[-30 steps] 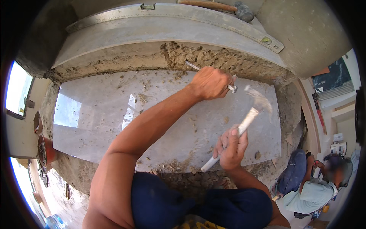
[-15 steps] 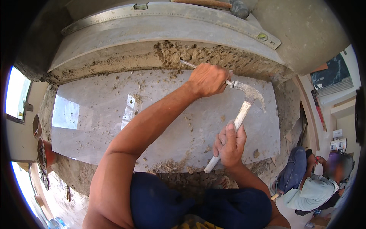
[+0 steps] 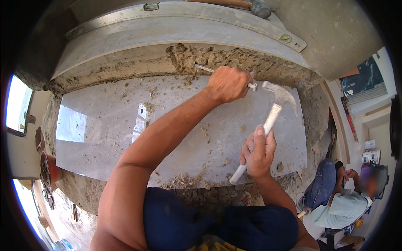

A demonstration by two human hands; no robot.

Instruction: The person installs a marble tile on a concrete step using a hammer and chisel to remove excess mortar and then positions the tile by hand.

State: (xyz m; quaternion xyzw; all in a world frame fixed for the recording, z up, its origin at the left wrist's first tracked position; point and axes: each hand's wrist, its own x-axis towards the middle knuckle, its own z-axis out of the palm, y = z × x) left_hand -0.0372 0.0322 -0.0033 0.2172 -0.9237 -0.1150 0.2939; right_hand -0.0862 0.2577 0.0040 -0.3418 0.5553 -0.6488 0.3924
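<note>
My left hand (image 3: 229,83) is closed on a metal chisel (image 3: 202,67), which points into the rough, chipped mortar band (image 3: 258,62) along the riser. In my right hand (image 3: 258,152) is a claw hammer (image 3: 274,111) with a pale handle; its slightly blurred head sits just right of the chisel's struck end. Below both hands lies a glossy grey tile slab (image 3: 96,154) scattered with crumbs of mortar. Above the band runs a tiled ledge (image 3: 117,46) with a long spirit level (image 3: 209,11) on it.
A co-worker (image 3: 343,209) crouches at the lower right. Behind them are dark tile pieces (image 3: 360,79), a red long tool (image 3: 350,119) and small boxes (image 3: 370,156). An orange bucket (image 3: 52,167) stands at the left. A wooden handle (image 3: 220,3) lies at the top.
The hammer head met the chisel's end half a second ago and is now slightly apart to the right. My right hand moved slightly up and right; my left hand shifted slightly left and up.
</note>
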